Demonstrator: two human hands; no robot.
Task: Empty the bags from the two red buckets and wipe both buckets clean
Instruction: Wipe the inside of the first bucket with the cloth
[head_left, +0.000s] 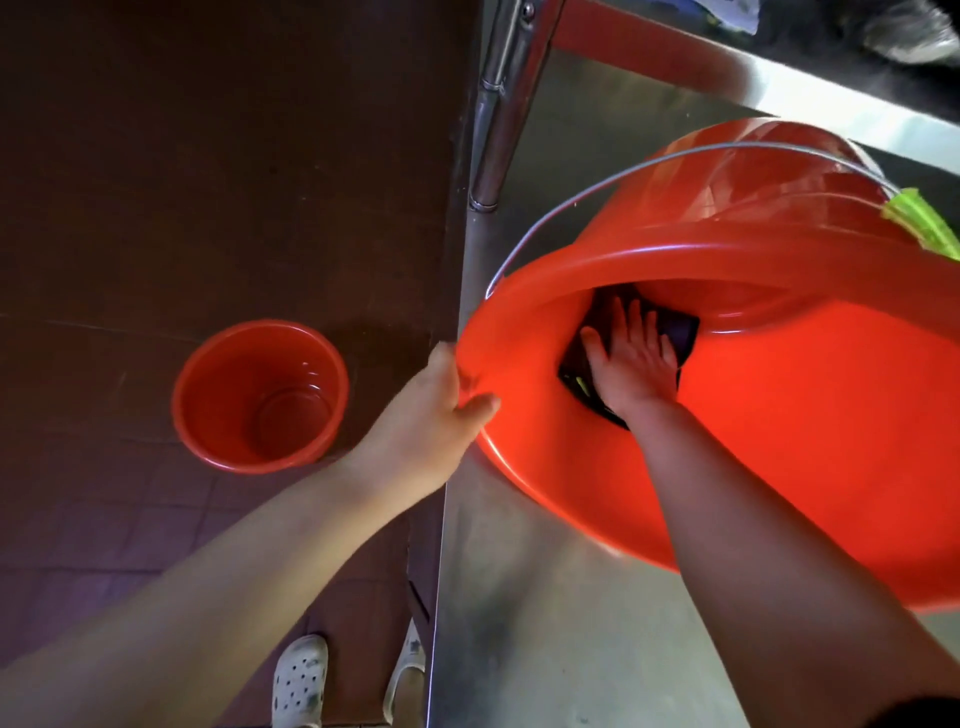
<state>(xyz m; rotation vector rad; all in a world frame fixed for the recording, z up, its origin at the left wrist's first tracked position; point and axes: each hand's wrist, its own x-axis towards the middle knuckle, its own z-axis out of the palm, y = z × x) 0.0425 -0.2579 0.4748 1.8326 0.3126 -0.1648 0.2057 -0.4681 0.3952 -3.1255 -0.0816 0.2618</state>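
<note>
A large red bucket (779, 467) lies tilted on its side on the steel table (545, 623), mouth toward me. My left hand (431, 415) grips its rim at the left edge. Inside the bucket, my right hand (631, 364) presses flat on a dark cloth (680, 332) against the inner wall near the bottom. The bucket's wire handle (623, 176) arcs over it, ending in a green grip (922, 223). A second, smaller red bucket (260, 397) stands upright on the dark floor at the left, with nothing in it.
The table's left edge (447, 493) runs down the middle of the view, with a metal leg or post (498, 104) at the top. A raised steel ledge (831, 114) lies behind the big bucket. My white clogs (301, 680) show on the tiled floor below.
</note>
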